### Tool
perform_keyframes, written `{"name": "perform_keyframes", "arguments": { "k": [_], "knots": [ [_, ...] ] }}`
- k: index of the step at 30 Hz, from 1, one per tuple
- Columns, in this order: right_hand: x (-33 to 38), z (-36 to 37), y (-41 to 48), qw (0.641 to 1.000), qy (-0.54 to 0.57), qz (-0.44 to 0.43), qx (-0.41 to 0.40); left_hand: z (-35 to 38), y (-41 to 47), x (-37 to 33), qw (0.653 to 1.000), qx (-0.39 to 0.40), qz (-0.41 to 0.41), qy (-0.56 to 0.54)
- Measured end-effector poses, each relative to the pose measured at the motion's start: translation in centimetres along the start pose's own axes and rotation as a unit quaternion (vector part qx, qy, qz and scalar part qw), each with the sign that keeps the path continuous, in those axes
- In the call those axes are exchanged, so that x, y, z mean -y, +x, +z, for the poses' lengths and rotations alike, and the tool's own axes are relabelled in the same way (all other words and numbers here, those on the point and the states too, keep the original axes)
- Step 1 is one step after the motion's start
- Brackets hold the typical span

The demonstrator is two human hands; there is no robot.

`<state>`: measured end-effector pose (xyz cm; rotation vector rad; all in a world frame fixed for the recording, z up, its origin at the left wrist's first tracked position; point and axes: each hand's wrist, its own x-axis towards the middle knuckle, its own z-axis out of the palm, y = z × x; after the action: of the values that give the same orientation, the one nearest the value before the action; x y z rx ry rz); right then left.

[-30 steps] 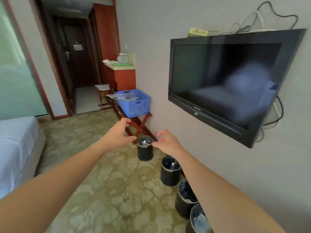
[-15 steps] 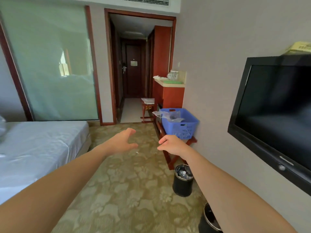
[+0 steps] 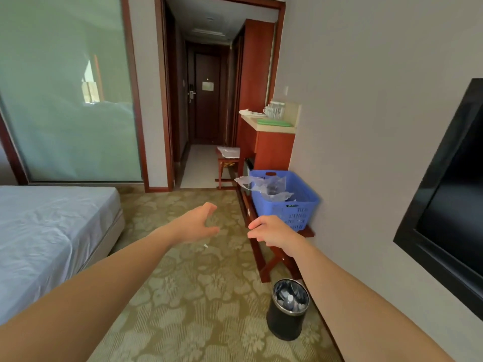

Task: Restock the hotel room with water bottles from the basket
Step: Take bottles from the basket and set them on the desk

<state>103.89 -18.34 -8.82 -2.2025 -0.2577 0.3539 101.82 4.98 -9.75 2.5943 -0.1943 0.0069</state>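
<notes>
Both hands are out in front of me with nothing in them, so the risks lie ahead. A black waste bin point(image 3: 287, 312) stands on the carpet point(image 3: 183, 296) just beside the legs of the wooden stand point(image 3: 274, 259). I judge that a careless step toward the stand could kick it over. Crumpled clear plastic point(image 3: 264, 186) lies across the top of the basket point(image 3: 287, 212), so a hasty grab might catch wrap instead of a bottle. A hard tug on the rim might also drag the basket off the stand.

My left hand point(image 3: 198, 224) is spread wide over the carpet, thumb apart from the fingers, touching nothing. My right hand point(image 3: 271, 231) hangs with its fingers loosely curled and is empty. It is near the basket's closest corner, but I cannot tell whether it touches. The two hands are apart.

The blue basket sits on the stand against the wall point(image 3: 366, 126). I cannot make out any water bottles under the plastic. Beyond it is a desk point(image 3: 271, 126) with cups point(image 3: 274, 109). A bed point(image 3: 52, 231) lies to the left and a dark television point(image 3: 449, 205) hangs on the right.
</notes>
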Motion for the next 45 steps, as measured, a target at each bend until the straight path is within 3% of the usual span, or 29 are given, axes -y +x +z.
{"name": "perform_keyframes", "arguments": {
  "k": [10,20,29,36,45],
  "knots": [
    [2.3,-6.6,21.7,0.998,-0.015,-0.012,-0.06,-4.2,24.0,3.9,0.999,0.035,0.034,0.002],
    [-2.8,-14.4,37.7,0.997,-0.006,0.037,-0.075,-1.4,44.0,5.5,0.995,0.08,0.061,-0.002],
    [-5.2,-24.9,55.8,0.994,-0.032,0.03,-0.098,0.3,64.3,4.6,0.994,0.087,0.06,-0.039],
    [-8.1,-26.4,68.4,0.996,-0.057,0.054,-0.049,2.2,76.6,8.1,0.987,0.148,0.05,-0.024],
    [-12.0,-28.3,83.3,0.982,-0.024,0.134,-0.128,4.1,95.9,12.3,0.964,0.236,0.123,0.016]
  ]
}}
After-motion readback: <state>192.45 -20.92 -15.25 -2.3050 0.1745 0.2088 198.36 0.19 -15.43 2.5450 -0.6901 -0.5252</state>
